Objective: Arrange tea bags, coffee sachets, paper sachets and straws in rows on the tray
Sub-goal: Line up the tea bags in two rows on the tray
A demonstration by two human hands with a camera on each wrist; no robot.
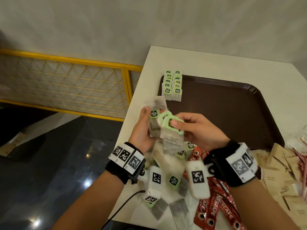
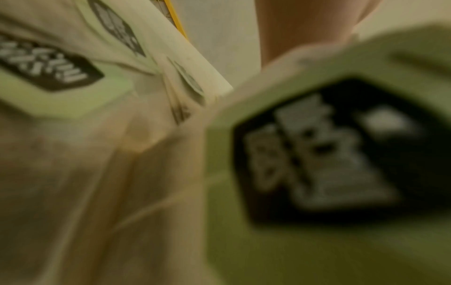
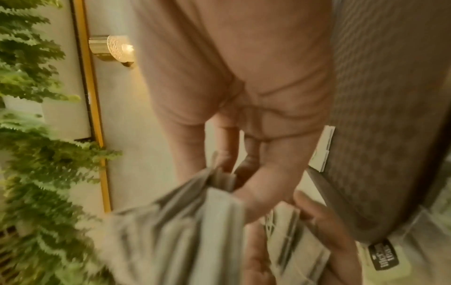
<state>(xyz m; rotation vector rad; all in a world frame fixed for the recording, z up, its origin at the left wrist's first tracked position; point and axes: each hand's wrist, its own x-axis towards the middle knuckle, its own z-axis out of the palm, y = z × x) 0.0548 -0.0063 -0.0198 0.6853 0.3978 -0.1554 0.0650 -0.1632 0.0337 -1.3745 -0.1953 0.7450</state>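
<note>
Both hands hold a bundle of tea bags (image 1: 167, 130) with green tags above the table's left side. My left hand (image 1: 142, 130) grips the bundle from the left. My right hand (image 1: 196, 128) pinches the green tags (image 1: 174, 124) with thumb on top. In the left wrist view the blurred tea bags (image 2: 97, 154) and a green tag (image 2: 329, 154) fill the frame. In the right wrist view my right hand (image 3: 244, 135) holds the tea bags (image 3: 195, 221). Two rows of tea bags (image 1: 172, 85) lie on the brown tray (image 1: 224, 110) at its far left corner.
Loose tea bags (image 1: 166, 180) lie piled on the white table (image 1: 199, 60) under my wrists. Red coffee sachets (image 1: 214, 205) lie beside them. Brown paper sachets (image 1: 282, 171) are heaped at right. A yellow railing (image 1: 66, 83) stands left of the table edge.
</note>
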